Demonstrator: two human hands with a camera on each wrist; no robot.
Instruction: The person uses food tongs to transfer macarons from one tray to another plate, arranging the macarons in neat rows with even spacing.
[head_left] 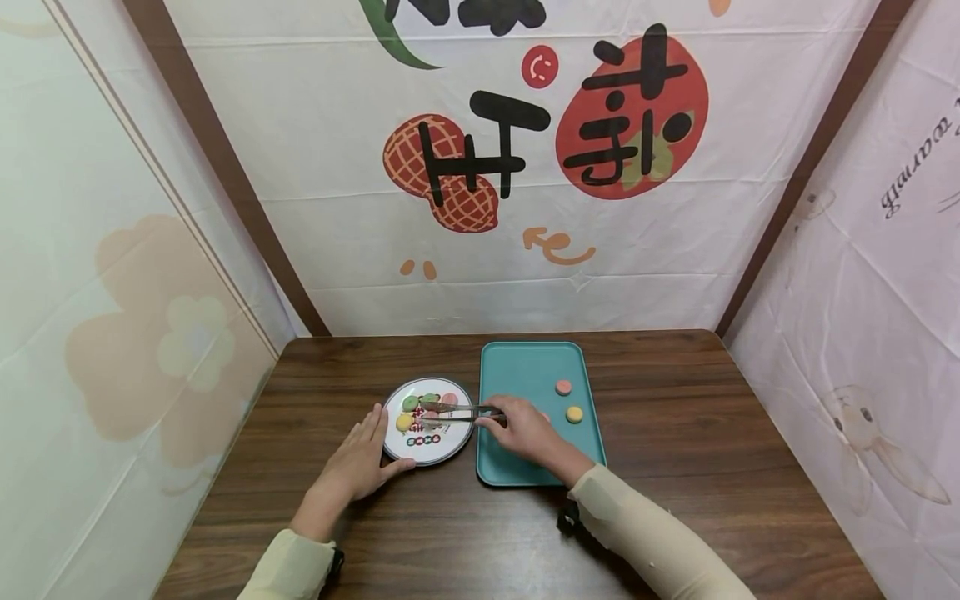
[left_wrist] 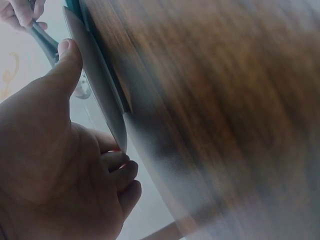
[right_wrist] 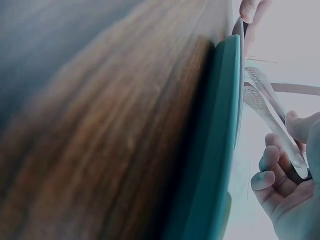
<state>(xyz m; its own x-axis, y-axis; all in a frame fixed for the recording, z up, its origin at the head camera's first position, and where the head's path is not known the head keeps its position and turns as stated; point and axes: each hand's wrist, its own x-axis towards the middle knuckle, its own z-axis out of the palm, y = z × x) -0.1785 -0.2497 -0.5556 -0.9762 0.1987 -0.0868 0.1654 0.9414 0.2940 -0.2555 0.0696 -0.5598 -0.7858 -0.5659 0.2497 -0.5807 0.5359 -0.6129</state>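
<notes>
My right hand (head_left: 525, 429) grips metal tongs (right_wrist: 272, 117), whose perforated tips reach over a round white plate (head_left: 442, 454). The plate holds several macarons: green (head_left: 410, 403), yellow (head_left: 404, 422) and pink (head_left: 449, 399). Another pink one lies by the tong tips; I cannot tell whether they pinch it. My left hand (head_left: 356, 462) rests against the plate's left rim, fingers extended and thumb spread along the near edge. In the left wrist view this hand (left_wrist: 60, 150) is seen from the palm side beside the rim.
Right of the plate lies a teal tray (head_left: 528, 367) with a pink macaron (head_left: 563, 387) and a yellow macaron (head_left: 574, 414); a further pink one is partly hidden by my right hand. Both stand on a dark wooden table (head_left: 675, 417), with printed cloth walls (head_left: 337, 275) around it.
</notes>
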